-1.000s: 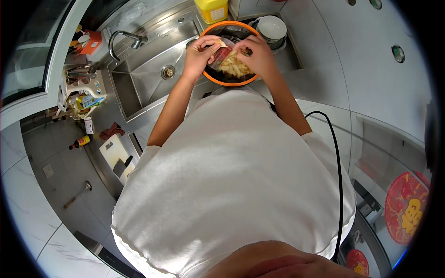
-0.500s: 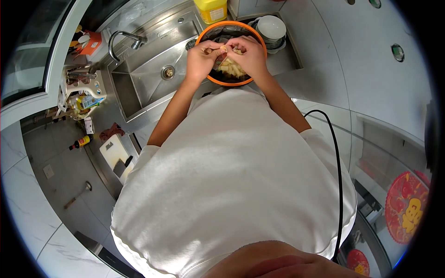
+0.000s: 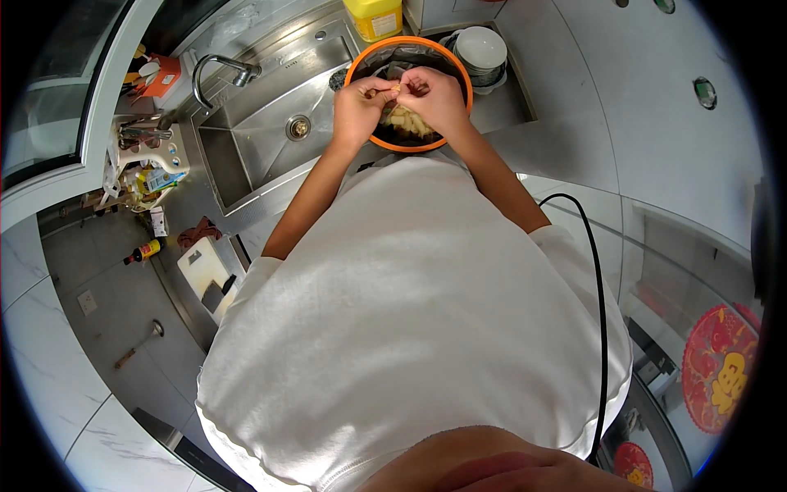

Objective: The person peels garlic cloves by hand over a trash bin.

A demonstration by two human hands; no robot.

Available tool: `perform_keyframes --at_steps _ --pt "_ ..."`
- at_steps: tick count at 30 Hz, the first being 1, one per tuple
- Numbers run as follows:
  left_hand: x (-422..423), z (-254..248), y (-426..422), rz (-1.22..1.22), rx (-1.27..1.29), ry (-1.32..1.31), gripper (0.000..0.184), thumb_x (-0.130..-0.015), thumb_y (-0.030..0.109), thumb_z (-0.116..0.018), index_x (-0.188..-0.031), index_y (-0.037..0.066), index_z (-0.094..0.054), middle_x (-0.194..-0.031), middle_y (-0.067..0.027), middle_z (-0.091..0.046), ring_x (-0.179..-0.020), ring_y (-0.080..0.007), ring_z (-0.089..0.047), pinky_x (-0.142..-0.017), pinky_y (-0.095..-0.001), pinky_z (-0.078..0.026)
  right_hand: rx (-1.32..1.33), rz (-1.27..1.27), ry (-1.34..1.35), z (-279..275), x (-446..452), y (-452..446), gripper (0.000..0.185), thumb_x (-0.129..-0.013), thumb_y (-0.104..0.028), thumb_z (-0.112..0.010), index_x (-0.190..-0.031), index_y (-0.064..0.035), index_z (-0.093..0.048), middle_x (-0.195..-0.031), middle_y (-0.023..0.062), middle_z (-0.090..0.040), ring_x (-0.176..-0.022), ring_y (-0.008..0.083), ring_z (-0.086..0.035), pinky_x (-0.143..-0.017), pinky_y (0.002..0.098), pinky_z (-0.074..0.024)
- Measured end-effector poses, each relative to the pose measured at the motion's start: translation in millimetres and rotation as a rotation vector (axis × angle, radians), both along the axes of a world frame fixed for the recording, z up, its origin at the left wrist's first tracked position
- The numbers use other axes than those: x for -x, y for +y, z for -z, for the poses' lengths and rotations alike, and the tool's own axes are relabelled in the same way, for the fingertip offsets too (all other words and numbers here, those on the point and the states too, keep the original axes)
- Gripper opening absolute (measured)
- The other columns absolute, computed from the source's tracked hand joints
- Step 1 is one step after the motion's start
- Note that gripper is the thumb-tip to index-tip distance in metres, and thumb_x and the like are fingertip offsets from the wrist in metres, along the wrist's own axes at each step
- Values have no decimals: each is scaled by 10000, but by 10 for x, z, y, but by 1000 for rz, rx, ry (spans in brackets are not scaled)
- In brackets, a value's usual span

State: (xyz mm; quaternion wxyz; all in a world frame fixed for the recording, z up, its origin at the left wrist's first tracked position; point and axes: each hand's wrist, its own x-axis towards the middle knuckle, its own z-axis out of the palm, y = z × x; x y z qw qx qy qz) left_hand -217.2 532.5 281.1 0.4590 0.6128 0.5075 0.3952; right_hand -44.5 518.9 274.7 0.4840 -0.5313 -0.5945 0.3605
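Both hands are raised over an orange-rimmed bin [image 3: 470, 90] lined with a dark bag. Between their fingertips is a small pale-yellow piece [image 3: 396, 87], possibly a garlic clove, though its kind is unclear. My left hand [image 3: 359, 107] pinches it from the left with thumb and forefinger. From the other side my right hand [image 3: 434, 98] grips it, fingers curled and touching the left fingertips. Below the hands, several pale chunks and scraps [image 3: 410, 123] lie in the bin, partly hidden by my right hand.
Left of the bin is a steel sink [image 3: 246, 143] with a faucet [image 3: 221, 70]. A yellow jug [image 3: 375, 18] stands behind the bin, and stacked bowls [image 3: 481, 47] sit to its right. A cutting board [image 3: 205, 271] and a sauce bottle [image 3: 145, 251] are at the left. A black cable [image 3: 601, 312] hangs at my right.
My right hand's fingers have curled in more and shifted slightly left around the small piece. My left hand has hardly moved, and the pinch stays over the bin.
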Motion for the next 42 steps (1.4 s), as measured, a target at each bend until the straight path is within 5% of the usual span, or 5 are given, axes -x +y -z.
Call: perform_keyframes --at_steps 13,19,22,26,42 --pt "11 30 53 56 -56 -14 151 -903 20 -756 -1051 2 -783 -953 -71 -792 -829 -108 -713 -775 -265 -569 166 -69 -6 132 -43 44 205 -848 -114 -787 -991 -22 -671 -832 38 -694 -744 77 -613 -720 254 -514" --pt "173 493 234 169 -142 -58 135 -923 -1 -737 -1052 -16 -774 -987 -58 -786 -862 -98 -697 -808 -254 -566 -170 -100 -257 885 -102 296 196 -901 -147 -730 -974 -4 -618 -869 51 -677 -715 134 -643 -718 298 -563" --pt "82 220 164 120 -81 -165 141 -921 -8 -740 -1058 -9 -774 -993 -51 -782 -870 -93 -692 -813 -249 -563 256 -9 253 419 -97 137 176 -967 -165 -636 -1059 -14 -635 -916 52 -696 -859 149 -710 -742 313 -575" --pt "51 49 151 64 -42 -264 143 -920 -21 -734 -1058 -7 -767 -1012 -59 -784 -886 -105 -704 -815 -257 -558 213 -10 149 287 -146 149 222 -979 -205 -673 -1114 -28 -671 -976 63 -739 -947 148 -724 -740 307 -574" --pt "10 62 130 33 54 -234 283 -940 75 -767 -1200 -26 -717 -1074 -104 -782 -943 -96 -704 -825 -251 -572 -70 111 47 -18 53 -11 169 -918 -156 -786 -1021 -23 -773 -919 87 -782 -794 155 -750 -720 267 -565"
